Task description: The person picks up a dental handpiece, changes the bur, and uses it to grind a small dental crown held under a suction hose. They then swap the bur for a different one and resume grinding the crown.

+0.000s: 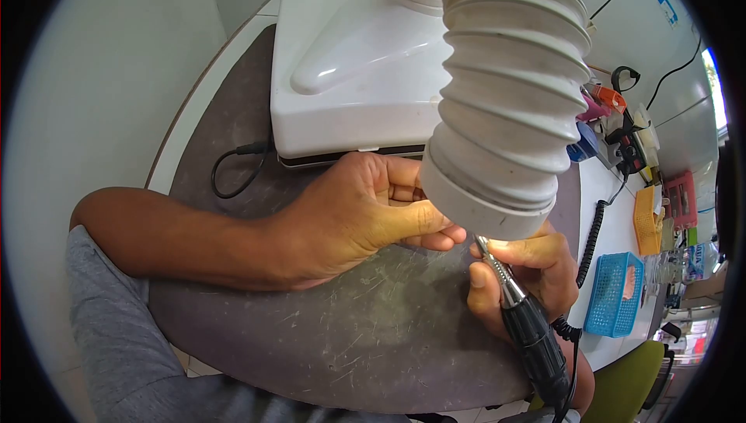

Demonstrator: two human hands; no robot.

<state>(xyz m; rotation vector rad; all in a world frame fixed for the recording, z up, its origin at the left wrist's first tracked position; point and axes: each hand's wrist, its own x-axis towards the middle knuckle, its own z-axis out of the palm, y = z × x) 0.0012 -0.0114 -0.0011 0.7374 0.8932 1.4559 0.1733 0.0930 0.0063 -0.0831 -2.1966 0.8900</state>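
Observation:
My right hand (536, 275) is closed around a rotary handpiece (532, 345), black at the rear with a metal front end, its tip pointing up and left. A cord runs from its back end. My left hand (373, 205) is closed, thumb and fingers pinched together, close to the handpiece tip. Whatever lies between those fingers, if anything, is hidden by the mouth of a white ribbed hose (509, 104), which hangs right over both hands.
Behind my hands stands a white machine (350, 120) joined to the hose, with a black plug and cable (233, 166) at its left. On the right are a blue basket (614, 295), a yellow basket (647, 221), a coiled cord (594, 244) and a green chair (622, 384). The dark tabletop (373, 330) is scratched.

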